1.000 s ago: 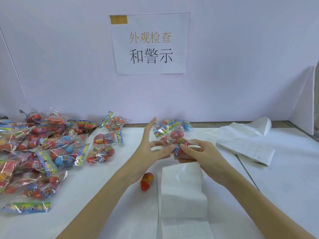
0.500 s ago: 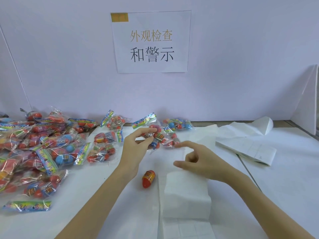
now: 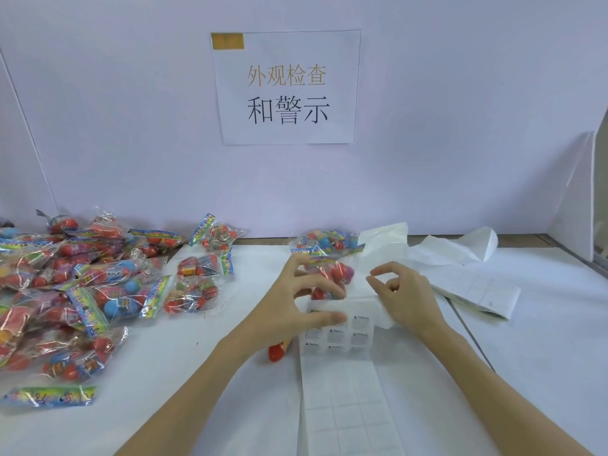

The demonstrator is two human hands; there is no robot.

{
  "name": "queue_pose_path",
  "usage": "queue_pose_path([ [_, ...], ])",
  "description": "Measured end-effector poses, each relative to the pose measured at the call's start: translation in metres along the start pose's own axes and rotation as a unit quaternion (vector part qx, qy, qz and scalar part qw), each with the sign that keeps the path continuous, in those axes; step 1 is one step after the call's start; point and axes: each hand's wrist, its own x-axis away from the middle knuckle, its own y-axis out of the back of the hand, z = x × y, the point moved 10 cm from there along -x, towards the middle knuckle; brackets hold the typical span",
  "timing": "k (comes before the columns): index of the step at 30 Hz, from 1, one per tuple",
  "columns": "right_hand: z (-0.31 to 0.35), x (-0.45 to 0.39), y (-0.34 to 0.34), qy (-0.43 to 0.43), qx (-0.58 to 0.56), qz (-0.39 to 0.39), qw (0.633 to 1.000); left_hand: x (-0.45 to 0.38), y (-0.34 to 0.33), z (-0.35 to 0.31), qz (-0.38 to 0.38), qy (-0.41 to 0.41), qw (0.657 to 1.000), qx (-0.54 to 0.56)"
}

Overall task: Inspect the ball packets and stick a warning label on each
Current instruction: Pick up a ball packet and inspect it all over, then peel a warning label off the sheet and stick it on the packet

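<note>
Ball packets (image 3: 82, 291) heaped left on white table (image 3: 197, 373).

The ball packets (image 3: 98, 291) are clear with red and blue balls and rainbow tops. The label strip (image 3: 339, 373) is white with small black words. The wall sign (image 3: 286, 87) is white with gold and black writing.

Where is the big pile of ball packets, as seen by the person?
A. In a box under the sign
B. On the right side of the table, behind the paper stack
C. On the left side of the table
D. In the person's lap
C: the pile of ball packets lies on the left part of the table, while the label strip runs between the left hand and the right hand.
</note>
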Motion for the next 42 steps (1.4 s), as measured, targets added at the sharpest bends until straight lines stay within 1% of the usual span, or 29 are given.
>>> queue_pose_path([
  [3, 0.009, 0.004, -0.001, 0.009, -0.004, 0.001, 1.000, -0.003, 0.010, 0.006, -0.049, 0.015, 0.999, 0.009],
  [5, 0.022, 0.008, 0.002, 0.042, 0.018, -0.016, 0.999, -0.004, 0.016, 0.009, -0.071, 0.020, 0.997, 0.017],
  [6, 0.033, 0.011, 0.006, 0.071, 0.025, -0.035, 0.997, -0.005, 0.018, 0.009, -0.083, 0.021, 0.996, 0.018],
  [8, 0.062, 0.020, 0.019, 0.156, 0.001, -0.074, 0.985, -0.005, 0.022, 0.013, -0.103, 0.029, 0.994, 0.008],
  [9, 0.076, 0.025, 0.022, 0.201, -0.025, -0.075, 0.976, -0.005, 0.024, 0.016, -0.112, 0.038, 0.993, 0.003],
  [10, 0.086, 0.030, 0.021, 0.231, -0.058, -0.058, 0.969, -0.005, 0.025, 0.019, -0.119, 0.049, 0.992, 0.000],
  [11, 0.090, 0.033, 0.015, 0.235, -0.096, -0.023, 0.967, -0.005, 0.027, 0.021, -0.125, 0.057, 0.991, 0.003],
  [13, 0.088, 0.035, -0.003, 0.188, -0.158, 0.060, 0.968, -0.005, 0.030, 0.023, -0.137, 0.063, 0.988, 0.018],
  [14, 0.085, 0.034, -0.010, 0.164, -0.177, 0.085, 0.967, -0.005, 0.032, 0.023, -0.139, 0.063, 0.988, 0.023],
  [17, 0.081, 0.031, -0.014, 0.129, -0.214, 0.104, 0.963, -0.006, 0.032, 0.018, -0.134, 0.054, 0.989, 0.018],
  [24, 0.080, 0.029, -0.013, 0.128, -0.168, 0.101, 0.972, -0.005, 0.027, 0.008, -0.128, 0.025, 0.991, 0.016],
  [32, 0.081, 0.031, -0.005, 0.133, -0.165, 0.064, 0.975, -0.004, 0.030, 0.014, -0.126, 0.042, 0.991, -0.022],
  [34, 0.088, 0.035, 0.001, 0.172, -0.138, 0.043, 0.975, -0.005, 0.029, 0.015, -0.122, 0.050, 0.991, -0.023],
  [37, 0.102, 0.044, 0.008, 0.252, -0.072, -0.005, 0.965, -0.004, 0.029, 0.015, -0.127, 0.056, 0.990, -0.024],
  [40, 0.111, 0.052, 0.015, 0.312, 0.003, -0.063, 0.948, -0.004, 0.029, 0.015, -0.133, 0.062, 0.989, -0.008],
  [42, 0.117, 0.058, 0.018, 0.347, 0.026, -0.090, 0.933, -0.003, 0.029, 0.016, -0.135, 0.067, 0.989, 0.009],
])
